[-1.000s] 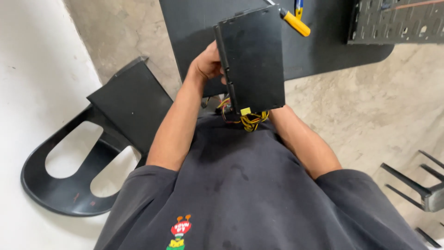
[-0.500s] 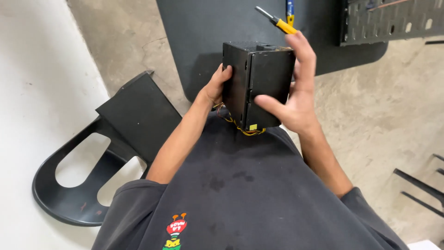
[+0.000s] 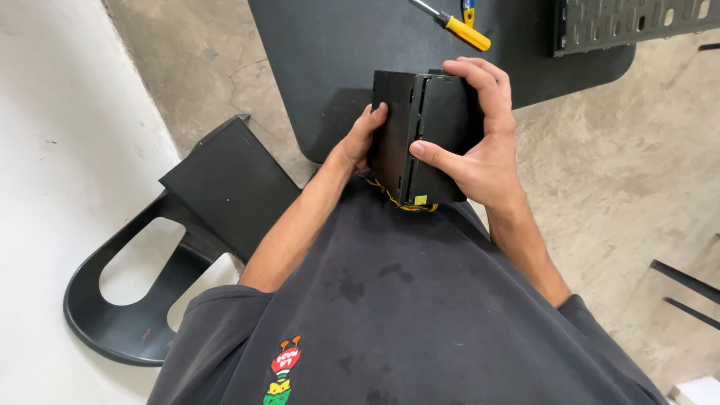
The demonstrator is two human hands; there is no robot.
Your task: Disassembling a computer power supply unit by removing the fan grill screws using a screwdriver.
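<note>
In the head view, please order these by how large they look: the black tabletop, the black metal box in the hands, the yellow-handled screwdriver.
1. black tabletop, partly cut off
2. black metal box, nearer the camera, so it looks enlarged
3. yellow-handled screwdriver, clearly smallest

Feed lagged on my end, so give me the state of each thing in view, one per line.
Black metal box: held upright in both hands, yellow wires hanging below.
Left hand: gripping box's left side.
Right hand: wrapped around box's right side.
Screwdriver: lying on black table.

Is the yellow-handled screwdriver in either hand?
No, the screwdriver lies on the dark table while both hands grip the black box.
</note>
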